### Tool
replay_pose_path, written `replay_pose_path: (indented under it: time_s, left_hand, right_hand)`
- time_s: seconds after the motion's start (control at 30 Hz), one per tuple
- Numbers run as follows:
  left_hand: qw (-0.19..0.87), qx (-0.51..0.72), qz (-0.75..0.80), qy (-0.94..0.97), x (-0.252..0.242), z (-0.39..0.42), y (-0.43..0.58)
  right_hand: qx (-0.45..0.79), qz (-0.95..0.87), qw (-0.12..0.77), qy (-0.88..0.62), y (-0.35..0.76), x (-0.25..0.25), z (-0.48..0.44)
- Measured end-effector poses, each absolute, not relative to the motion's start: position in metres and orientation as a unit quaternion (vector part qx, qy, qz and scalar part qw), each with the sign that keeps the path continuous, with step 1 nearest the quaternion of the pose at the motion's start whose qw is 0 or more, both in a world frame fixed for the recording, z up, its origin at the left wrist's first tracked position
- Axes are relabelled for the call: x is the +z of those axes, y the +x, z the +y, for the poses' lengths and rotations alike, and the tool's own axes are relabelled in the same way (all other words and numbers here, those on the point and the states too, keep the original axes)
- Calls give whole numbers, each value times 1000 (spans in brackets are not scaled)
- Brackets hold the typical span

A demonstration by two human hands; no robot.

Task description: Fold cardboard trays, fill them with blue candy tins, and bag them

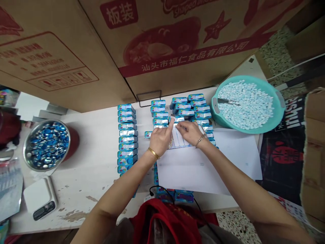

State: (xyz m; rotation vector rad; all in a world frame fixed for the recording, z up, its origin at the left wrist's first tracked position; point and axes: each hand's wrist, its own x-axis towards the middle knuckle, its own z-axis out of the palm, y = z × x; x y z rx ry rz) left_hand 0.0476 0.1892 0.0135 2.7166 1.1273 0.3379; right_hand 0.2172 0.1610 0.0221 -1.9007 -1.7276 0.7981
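1. We see the left hand (pixel 161 139) with one finger held out straight, its tip at a small blue tin (pixel 176 119).
2. The right hand (pixel 190 133) bends its fingers, with the tips close together, just beside that finger. The tips are partly hidden, so we cannot tell if either hand pinches anything.
3. The shiny sheet (pixel 180 140) lies between the hands, just below the fingertips. Big white paper (pixel 193 171) lies nearer to us.
4. We think the sheet is thin, light and bendy, maybe slippery on top. We would take it by its edge.
5. We guess the tin is stiff, smooth and light. We would hold its two long sides.
6. A row of blue tins (pixel 127 133) stands left of the fingers.
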Motion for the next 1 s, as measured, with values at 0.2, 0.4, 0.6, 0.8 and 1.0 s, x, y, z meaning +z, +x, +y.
replay_pose_path:
  time_s: [0.2,0.4,0.6,0.8,1.0]
  left_hand:
    - [102,185,351,912,8,164,48]
    - [254,290,347,855,40,126,33]
    - [486,440,507,559,74,100,-38]
    - [511,463,618,378,68,81,-114]
    - [495,419,668,366,41,69,-139]
  right_hand:
    - [275,-623,212,-701,230,8,154]
    - [164,-656,148,-722,246,-5,142]
    - [286,-577,383,-663,177,26,101]
    - [630,-374,410,-543,53,30,55]
    - [638,-345,391,-567,8,9,51]
